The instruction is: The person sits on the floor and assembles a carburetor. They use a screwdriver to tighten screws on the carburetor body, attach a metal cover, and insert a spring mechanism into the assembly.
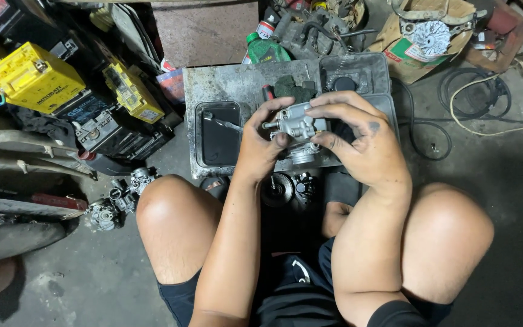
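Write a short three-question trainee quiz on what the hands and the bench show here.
1. True or false: both hands grip the grey metal carburettor.
2. Which lies left of the held part? A) black tray of dark liquid B) green bottle C) yellow battery
3. Fill in: on the floor by the person's left knee lie more small metal ____.

Key
1. True: left hand and right hand both hold it.
2. A
3. carburettor parts

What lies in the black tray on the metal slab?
In the black tray, a thin metal tool rests near the top edge on dark liquid or residue. The left hand covers its right rim.
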